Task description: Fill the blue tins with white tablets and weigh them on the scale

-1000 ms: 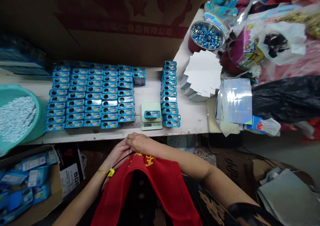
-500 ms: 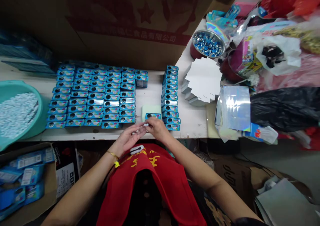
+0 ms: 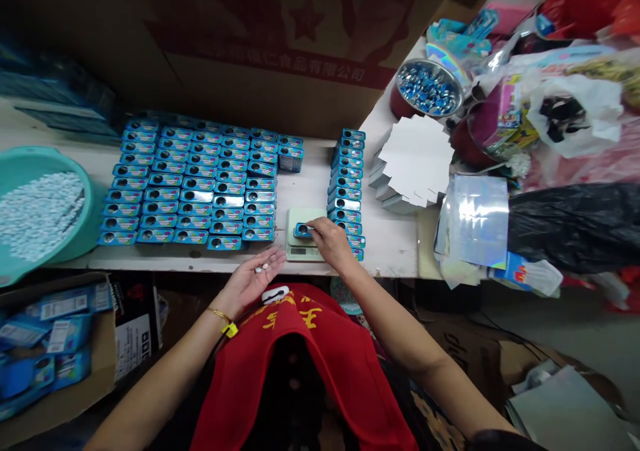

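My left hand (image 3: 256,274) is palm up with its fingers stretched out, just in front of the table edge. Two or so small white tablets (image 3: 262,268) lie on that palm. My right hand (image 3: 330,241) reaches over a small blue box (image 3: 301,230) with a dark round opening in its top. Its fingers are pinched together beside that opening; whatever is between the fingertips is hidden. Under the box is a pale green weighing scale (image 3: 295,254), its display partly visible at the front.
Rows of blue boxes (image 3: 195,221) stand to the left, and a single column (image 3: 346,184) to the right. A teal basin (image 3: 93,204) holds many pale tablets. Stacked white card (image 3: 417,161) and a metal bowl of blue-silver caps (image 3: 425,61) sit right; a large carton (image 3: 250,98) rises behind.
My right hand has left my left palm and moved forward and right to the box on the scale. My left hand stays palm up, now fully in view. The camera view has shifted slightly.
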{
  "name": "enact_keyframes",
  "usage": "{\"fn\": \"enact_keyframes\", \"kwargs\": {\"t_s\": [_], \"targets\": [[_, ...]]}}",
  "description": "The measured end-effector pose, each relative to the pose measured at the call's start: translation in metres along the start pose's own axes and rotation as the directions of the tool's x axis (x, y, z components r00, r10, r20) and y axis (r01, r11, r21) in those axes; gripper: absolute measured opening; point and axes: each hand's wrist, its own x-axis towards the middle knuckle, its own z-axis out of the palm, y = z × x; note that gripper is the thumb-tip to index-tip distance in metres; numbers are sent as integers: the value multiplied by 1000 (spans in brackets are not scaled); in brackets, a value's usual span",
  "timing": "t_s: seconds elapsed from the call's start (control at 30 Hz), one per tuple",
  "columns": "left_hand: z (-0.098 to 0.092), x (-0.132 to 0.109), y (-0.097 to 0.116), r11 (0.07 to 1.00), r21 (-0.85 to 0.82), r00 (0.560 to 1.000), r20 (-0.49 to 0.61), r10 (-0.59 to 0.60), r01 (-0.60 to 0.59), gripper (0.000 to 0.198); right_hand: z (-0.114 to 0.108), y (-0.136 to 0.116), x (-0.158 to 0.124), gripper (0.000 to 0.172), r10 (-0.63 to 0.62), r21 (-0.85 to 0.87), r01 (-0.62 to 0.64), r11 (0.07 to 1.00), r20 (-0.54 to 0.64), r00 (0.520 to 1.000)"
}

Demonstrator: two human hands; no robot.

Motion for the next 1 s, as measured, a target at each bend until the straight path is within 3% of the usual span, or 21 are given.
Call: {"fn": "enact_keyframes", "kwargs": {"t_s": [0.17,0.27,0.37,0.67,0.87,1.0], "targets": [[-10,-2,1,998,-65,986,-166,-6,-5,20,-13,18,-26,18,161,127,-134,983,-227,961],[-19,0,-1,998,-68,969,-246,-6,-11,17,-13,32,-41,17,284,190,-239,952,-267,921],[-26,2,-2,999,-32,967,-255,-6,-2,19,-11,39,-47,16,344,238,-283,929,-273,898],[-22,1,-3,996,82,988,-153,29,-16,27,-7,32,-36,18,249,214,-195,957,-265,931],[-18,2,-1,992,116,984,-162,73,-55,17,-2,35,-26,38,96,17,-95,995,-104,990],[-18,4,-1,993,110,986,-153,62,-45,16,6,36,-20,49,63,-103,-60,993,24,998]]}}
